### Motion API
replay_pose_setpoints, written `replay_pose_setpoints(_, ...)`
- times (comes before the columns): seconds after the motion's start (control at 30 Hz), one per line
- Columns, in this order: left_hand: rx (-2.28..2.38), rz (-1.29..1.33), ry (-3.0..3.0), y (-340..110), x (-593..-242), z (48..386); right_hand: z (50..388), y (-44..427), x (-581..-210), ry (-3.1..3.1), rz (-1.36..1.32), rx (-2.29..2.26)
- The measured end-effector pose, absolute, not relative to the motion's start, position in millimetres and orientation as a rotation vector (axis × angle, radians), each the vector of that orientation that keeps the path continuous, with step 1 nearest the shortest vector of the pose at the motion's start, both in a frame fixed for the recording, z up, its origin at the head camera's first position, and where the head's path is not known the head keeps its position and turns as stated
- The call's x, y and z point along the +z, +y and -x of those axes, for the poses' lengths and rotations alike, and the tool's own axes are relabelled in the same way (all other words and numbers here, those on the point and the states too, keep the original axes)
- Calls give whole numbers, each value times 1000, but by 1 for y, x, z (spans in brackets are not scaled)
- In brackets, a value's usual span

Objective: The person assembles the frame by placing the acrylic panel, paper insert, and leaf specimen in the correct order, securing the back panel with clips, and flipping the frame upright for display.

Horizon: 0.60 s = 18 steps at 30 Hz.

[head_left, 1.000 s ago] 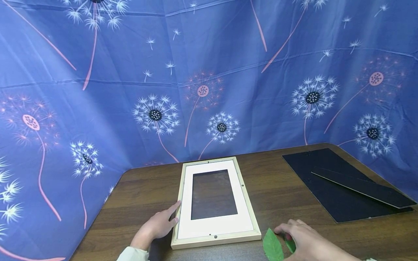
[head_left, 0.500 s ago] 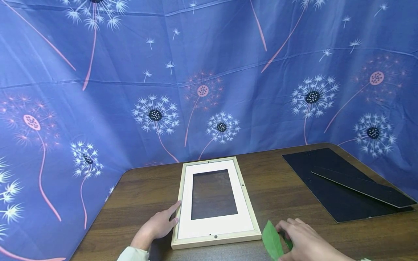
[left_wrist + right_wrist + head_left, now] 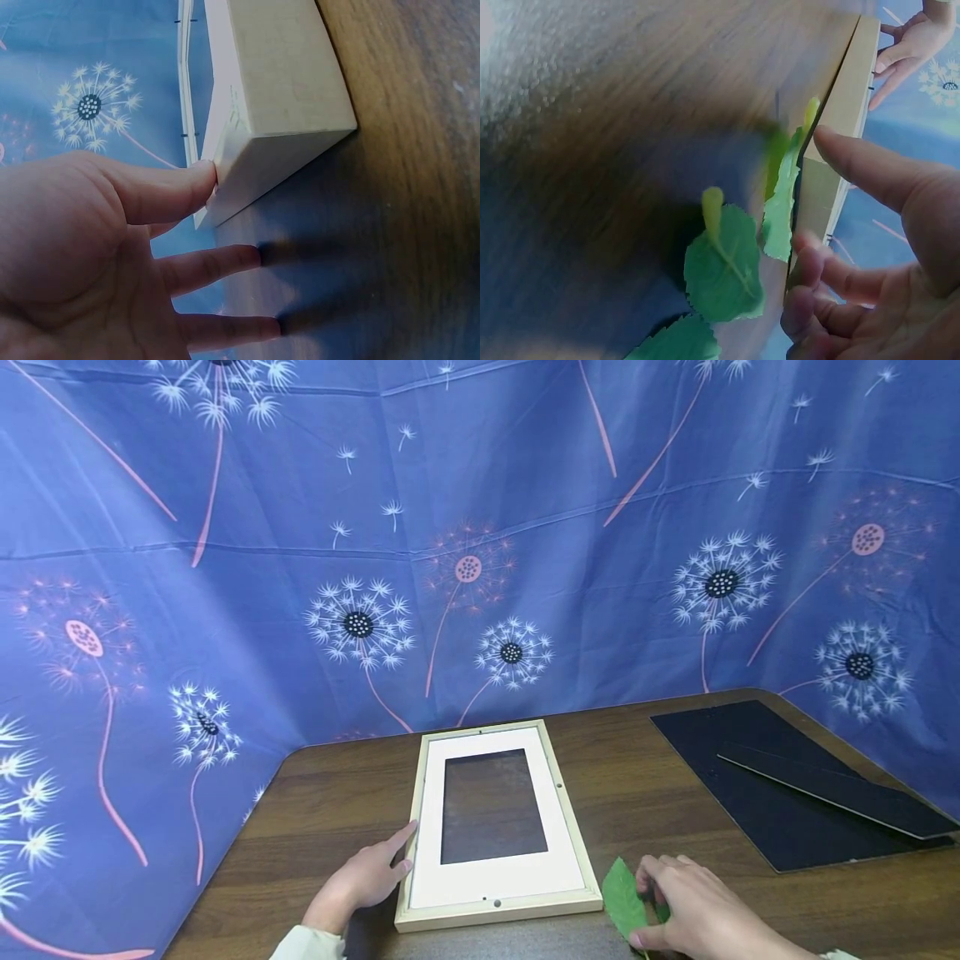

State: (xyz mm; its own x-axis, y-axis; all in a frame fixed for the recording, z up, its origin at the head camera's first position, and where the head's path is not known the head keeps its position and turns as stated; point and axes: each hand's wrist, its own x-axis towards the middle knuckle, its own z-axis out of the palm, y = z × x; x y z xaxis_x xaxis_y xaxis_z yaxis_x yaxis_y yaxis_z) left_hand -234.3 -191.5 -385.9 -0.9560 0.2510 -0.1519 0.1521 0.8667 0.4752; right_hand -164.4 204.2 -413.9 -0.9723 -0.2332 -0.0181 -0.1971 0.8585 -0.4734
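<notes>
A pale wooden picture frame (image 3: 504, 906) with a white mat (image 3: 491, 881) around a dark rectangular opening lies on the table. At its left side my left hand (image 3: 367, 877) rests with fingers extended, thumb and index touching the frame's edge. My right hand (image 3: 697, 902) is by the frame's near right corner, bent fingers and thumb spread apart around a green leaf (image 3: 624, 897). In the right wrist view this leaf (image 3: 781, 206) stands on edge beside the frame; whether a finger touches it I cannot tell. A second leaf (image 3: 724, 262) lies nearby.
A third leaf (image 3: 676, 341) is partly cut off in the right wrist view. A black backing board (image 3: 757, 793) with a stand flap (image 3: 836, 793) lies on the table's right. A blue dandelion-print cloth (image 3: 480, 485) hangs behind the wooden table (image 3: 337, 793).
The leaf beside the frame has moved slightly away from me and up along the frame's corner. My right thumb has come into view by its stem. The left hand has stayed still.
</notes>
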Motion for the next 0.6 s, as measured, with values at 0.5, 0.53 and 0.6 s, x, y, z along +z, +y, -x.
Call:
replay_pose_setpoints(0.5, 696, -313, 2829, -191, -384, 233, 153, 204, -414, 2807, 412, -864)
replay_pose_setpoints(0.53, 695, -314, 2829, -191, -384, 233, 153, 204, -414, 2800, 415, -866)
replay_pose_setpoints(0.6, 693, -316, 2831, -191, -384, 233, 152, 205, -415, 2791, 440, -863)
